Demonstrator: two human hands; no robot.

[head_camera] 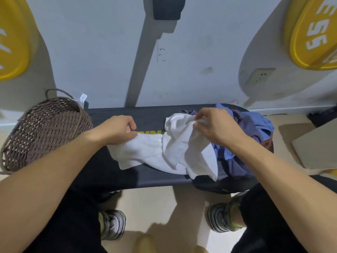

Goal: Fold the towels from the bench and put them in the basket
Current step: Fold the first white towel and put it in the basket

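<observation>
A dark padded bench [113, 114] runs across mid-frame. A crumpled white towel [175, 148] sprawls over its centre. A heap of blue and purple towels [255, 128] sits at its right end.

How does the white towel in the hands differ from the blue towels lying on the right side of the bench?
The white cloth towel is held at two places, by the left hand and the right hand; the blue cloth towels are touched by neither. The white towel is drawn out across the black padded bench; the blue towels lie bunched in a heap. Both are unfolded and outside the brown woven basket.
</observation>
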